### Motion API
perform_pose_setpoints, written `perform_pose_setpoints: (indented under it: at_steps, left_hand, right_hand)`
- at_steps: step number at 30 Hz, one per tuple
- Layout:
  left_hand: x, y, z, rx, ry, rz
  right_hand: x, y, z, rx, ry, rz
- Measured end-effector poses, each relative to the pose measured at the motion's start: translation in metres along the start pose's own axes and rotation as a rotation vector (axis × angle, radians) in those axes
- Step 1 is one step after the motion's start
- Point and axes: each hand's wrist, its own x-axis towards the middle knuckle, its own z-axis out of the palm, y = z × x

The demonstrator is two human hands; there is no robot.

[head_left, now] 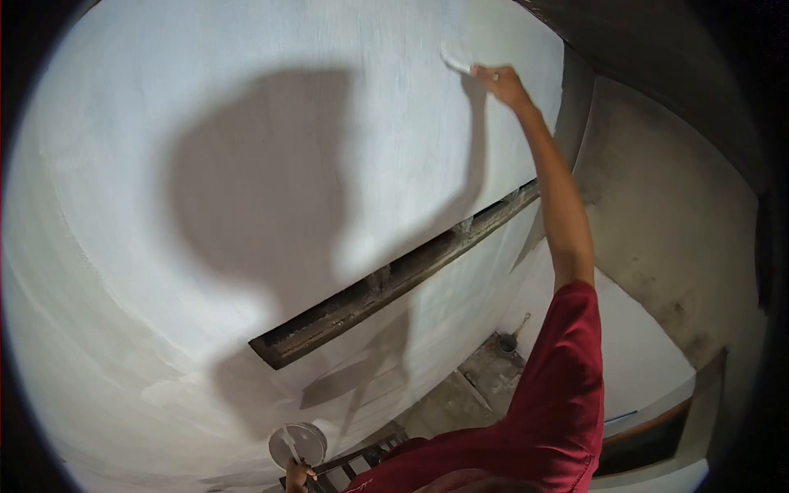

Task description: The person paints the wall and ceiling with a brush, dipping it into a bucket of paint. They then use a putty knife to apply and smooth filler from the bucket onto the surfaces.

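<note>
Stretched out high at the upper right, my right hand (500,82) is closed around a paintbrush (457,62). Its pale bristles are against the whitish wall (403,123). At the bottom, my left hand (298,475) is curled at the near rim of a round bucket (316,434). A light, narrow stick-like piece (290,442) crosses the bucket's opening and runs down to those fingers. I cannot tell whether they grip this piece or the bucket.
A long dark slot (386,283) with a rough ledge cuts across the wall below the brush. Dark ladder-like rungs (349,468) show beside the bucket. Far below, a dark container (507,343) sits on the floor (448,407). A side wall (657,197) closes the right.
</note>
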Motion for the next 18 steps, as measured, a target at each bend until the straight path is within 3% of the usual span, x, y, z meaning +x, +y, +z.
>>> perform_pose_setpoints:
  at_steps: [1,2,3,6,9,12,13,14,15,16,17,18]
  left_hand:
    - [-0.002,0.002,-0.003,-0.019,-0.017,-0.033]
    - [0.0,-0.013,-0.004,0.031,-0.043,0.078]
    - [0.004,-0.024,-0.005,0.081,-0.066,0.189]
    - [-0.002,-0.027,0.003,0.01,0.021,0.21]
    - [-0.005,-0.027,0.006,0.053,0.049,0.222]
    - [-0.009,-0.024,0.01,0.001,0.037,0.242]
    - [-0.004,-0.026,0.008,-0.019,0.041,0.234]
    - [-0.003,-0.027,0.007,-0.042,0.051,0.224]
    - [-0.003,-0.024,0.009,-0.016,0.069,0.225]
    - [-0.005,-0.022,0.011,0.012,0.087,0.223]
    - [-0.008,-0.022,0.011,0.047,0.103,0.214]
    - [-0.003,-0.022,0.01,0.051,0.094,0.216]
  right_hand:
    - [-0.026,0.019,0.013,0.058,0.022,-0.12]
    - [-0.05,0.033,0.023,0.061,-0.003,-0.125]
    - [-0.068,0.035,0.023,0.027,-0.103,-0.062]
    - [-0.106,0.019,0.005,-0.174,-0.561,0.251]
    - [-0.063,-0.013,-0.024,-0.364,-0.777,0.399]
    - [0.034,-0.027,-0.048,-0.444,-0.703,0.263]
    - [0.063,-0.043,-0.055,-0.55,-0.588,0.288]
    - [0.092,-0.041,-0.071,-0.412,-0.549,0.178]
    - [0.122,-0.044,-0.085,-0.344,-0.496,0.289]
    - [0.137,-0.052,-0.09,-0.413,-0.283,0.231]
    - [0.125,-0.108,-0.104,-0.443,-0.125,0.31]
    - [0.175,-0.044,-0.095,-0.294,0.037,0.232]
